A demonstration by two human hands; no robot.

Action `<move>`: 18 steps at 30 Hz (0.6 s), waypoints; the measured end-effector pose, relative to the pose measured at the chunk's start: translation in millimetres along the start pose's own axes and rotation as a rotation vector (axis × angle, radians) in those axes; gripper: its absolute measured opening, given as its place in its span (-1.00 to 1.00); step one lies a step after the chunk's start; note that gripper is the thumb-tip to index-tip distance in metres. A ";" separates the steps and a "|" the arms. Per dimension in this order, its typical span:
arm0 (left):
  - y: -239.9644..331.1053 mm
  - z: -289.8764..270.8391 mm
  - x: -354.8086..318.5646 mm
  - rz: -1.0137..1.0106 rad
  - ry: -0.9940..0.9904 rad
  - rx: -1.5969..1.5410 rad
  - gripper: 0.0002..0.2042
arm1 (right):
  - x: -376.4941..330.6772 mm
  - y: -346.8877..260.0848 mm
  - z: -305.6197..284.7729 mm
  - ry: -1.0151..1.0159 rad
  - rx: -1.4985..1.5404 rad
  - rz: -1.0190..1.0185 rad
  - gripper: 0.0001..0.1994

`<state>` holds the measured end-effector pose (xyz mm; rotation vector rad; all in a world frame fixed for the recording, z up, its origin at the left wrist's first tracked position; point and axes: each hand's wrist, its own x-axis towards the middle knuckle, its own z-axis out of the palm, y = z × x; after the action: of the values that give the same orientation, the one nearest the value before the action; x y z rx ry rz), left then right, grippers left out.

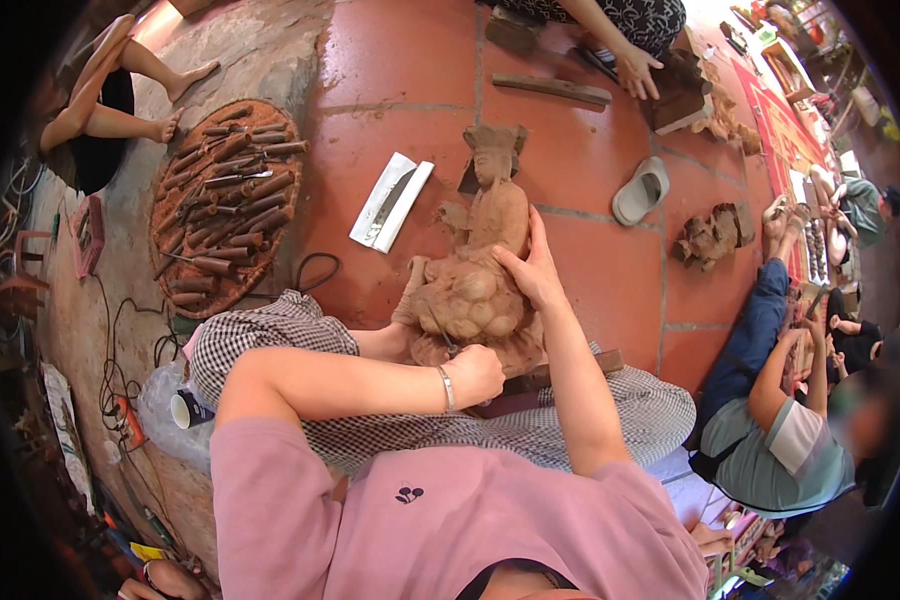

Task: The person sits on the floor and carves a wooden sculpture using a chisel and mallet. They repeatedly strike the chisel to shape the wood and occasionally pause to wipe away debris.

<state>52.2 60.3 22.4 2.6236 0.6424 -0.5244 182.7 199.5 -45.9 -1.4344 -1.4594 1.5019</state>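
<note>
A brown carved wooden statue [490, 215] of a seated figure with a tall headdress stands in front of me, its rounded, bulging base near my lap. My left hand [473, 375], with a bracelet at the wrist, is closed around a thin dark carving tool [442, 328]. The tool's narrow end points at the lower base; its handle is mostly hidden in my fist. My right hand [533, 265] grips the statue's right side, thumb across the front and fingers along the edge. My bare ankle [375, 343] lies against the base's left side.
Left, a round basket [157, 235] holds many wooden-handled tools. A blade lies on white paper [402, 222]. Right are a grey slipper [641, 190] and a rough wood piece [712, 238]. A wooden bar [551, 89] lies ahead. Other people sit around; cables [113, 350] run at left.
</note>
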 end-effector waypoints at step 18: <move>-115.5 -106.4 -51.6 -0.066 0.136 0.085 -0.81 | -177.2 -192.7 95.9 -0.633 0.204 -0.800 -0.63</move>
<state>-20.5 184.3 104.0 2.7440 0.7675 -0.4034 86.1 48.8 167.9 -0.1500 -1.8490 1.5295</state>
